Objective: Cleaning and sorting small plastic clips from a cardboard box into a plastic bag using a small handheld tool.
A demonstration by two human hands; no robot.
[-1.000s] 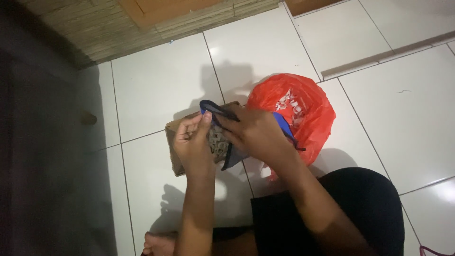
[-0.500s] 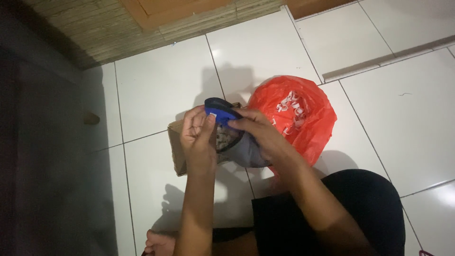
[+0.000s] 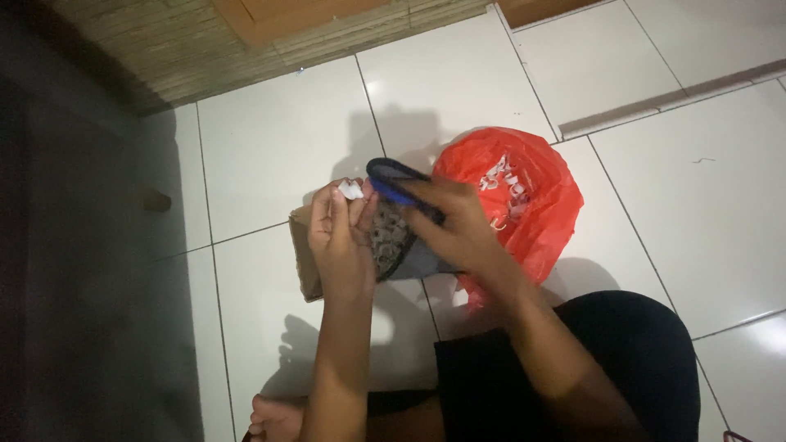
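My right hand (image 3: 458, 225) grips a dark shoe (image 3: 397, 233) with a blue edge and a patterned grey sole, held above the floor. My left hand (image 3: 340, 233) is beside the shoe, its fingers pinched on a small white scrap (image 3: 352, 190) at the fingertips. Under both hands lies a brown cardboard piece (image 3: 304, 254). A red plastic bag (image 3: 512, 200) sits right behind the shoe, on the white tiled floor (image 3: 270, 139).
A woven mat (image 3: 164, 49) and a wooden board (image 3: 286, 12) lie at the far edge. A dark shadowed strip (image 3: 65, 245) runs along the left. My black-clothed leg (image 3: 573, 368) and bare foot (image 3: 274, 417) are near the bottom.
The shoe has tilted, its blue edge now pointing up-left. My left hand came off the shoe and now pinches a small white scrap.
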